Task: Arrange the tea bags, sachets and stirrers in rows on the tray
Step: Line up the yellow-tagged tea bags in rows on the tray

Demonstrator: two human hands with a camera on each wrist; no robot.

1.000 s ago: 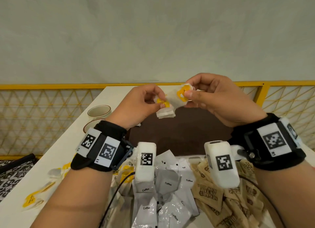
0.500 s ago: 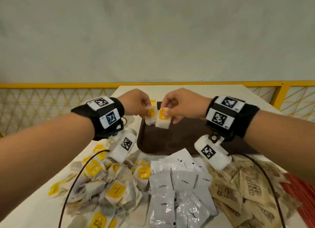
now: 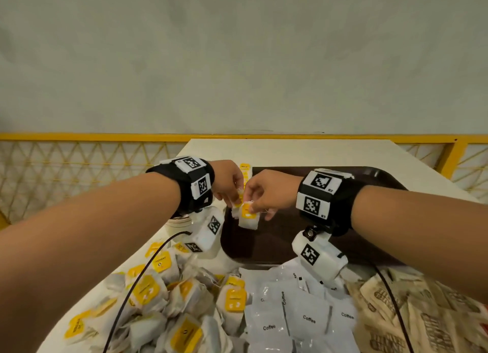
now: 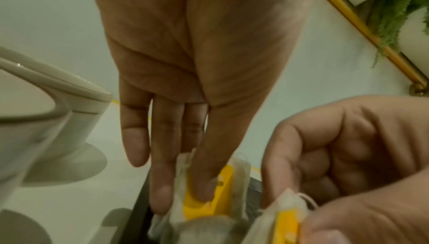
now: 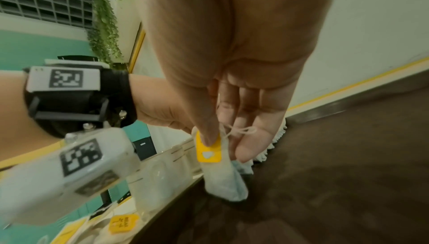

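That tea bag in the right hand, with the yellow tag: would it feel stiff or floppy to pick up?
Probably floppy: the tea bag dangles limp below the right hand, pinched at its tag. Likely very light, since two fingertips carry it. Its thin paper looks tearable.

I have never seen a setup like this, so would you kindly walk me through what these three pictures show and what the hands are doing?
There is no machine here: a person wears a camera on the head and one on each wrist. The wide picture is the head view, looking down at both arms. The other two look along each palm towards the fingers.

On the white table lies a dark brown tray. Nearer the person are three heaps: tea bags with yellow tags, white coffee sachets and brown paper sachets. A cup stands to the left.

The left hand pinches one tea bag at the tray's left edge. The right hand pinches another tea bag by its yellow tag, just above the tray.
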